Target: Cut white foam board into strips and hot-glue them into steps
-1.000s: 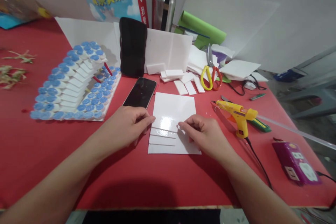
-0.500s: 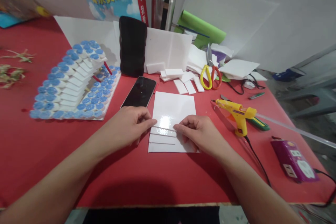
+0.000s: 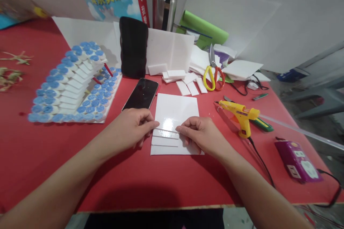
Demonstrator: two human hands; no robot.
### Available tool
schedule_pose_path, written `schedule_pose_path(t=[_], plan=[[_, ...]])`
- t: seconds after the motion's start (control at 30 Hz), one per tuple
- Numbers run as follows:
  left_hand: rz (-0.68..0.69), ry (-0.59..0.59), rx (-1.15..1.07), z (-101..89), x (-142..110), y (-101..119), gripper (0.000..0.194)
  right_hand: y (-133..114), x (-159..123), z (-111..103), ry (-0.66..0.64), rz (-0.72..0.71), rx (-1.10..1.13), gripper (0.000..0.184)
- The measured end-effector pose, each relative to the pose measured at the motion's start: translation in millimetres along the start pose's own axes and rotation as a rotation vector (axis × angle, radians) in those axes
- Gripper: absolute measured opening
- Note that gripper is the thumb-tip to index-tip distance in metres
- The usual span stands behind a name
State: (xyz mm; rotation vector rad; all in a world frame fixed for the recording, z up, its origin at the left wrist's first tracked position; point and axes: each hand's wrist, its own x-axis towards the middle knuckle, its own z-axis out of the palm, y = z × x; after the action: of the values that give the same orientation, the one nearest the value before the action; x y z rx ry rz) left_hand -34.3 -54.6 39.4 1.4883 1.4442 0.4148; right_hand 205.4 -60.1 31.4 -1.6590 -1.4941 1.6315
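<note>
A white rectangular board (image 3: 177, 105) lies flat on the red table in front of me. Several thin white strips (image 3: 165, 141) overlap like steps on its lower left part. My left hand (image 3: 137, 126) pinches the left end of the topmost white strip (image 3: 167, 130), its thumb along the edge. At the strip's right end, my right hand (image 3: 202, 131) is closed in a similar pinch, its lower fingers resting over the board. Glare covers the strip's middle, so its upper edge is hard to make out.
Left stands a blue-and-white model staircase (image 3: 72, 93). Behind the board are a phone (image 3: 142, 93), loose white strips (image 3: 188, 87) and scissors (image 3: 213, 75). A yellow glue gun (image 3: 242, 116), green utility knife (image 3: 264, 125) and purple power box (image 3: 298, 161) sit right.
The whole view shifts slightly, with the surroundings a little farther left. Both hands keep their places on the strip; nothing else visibly moves.
</note>
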Motion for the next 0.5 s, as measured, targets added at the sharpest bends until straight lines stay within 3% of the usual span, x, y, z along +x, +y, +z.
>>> schedule_pose_path(t=[0.5], plan=[[-0.043,0.003,0.006,-1.3,0.1,1.6,0.034,0.2,-1.6,-0.8,0.011,-0.023,-0.028,0.031]])
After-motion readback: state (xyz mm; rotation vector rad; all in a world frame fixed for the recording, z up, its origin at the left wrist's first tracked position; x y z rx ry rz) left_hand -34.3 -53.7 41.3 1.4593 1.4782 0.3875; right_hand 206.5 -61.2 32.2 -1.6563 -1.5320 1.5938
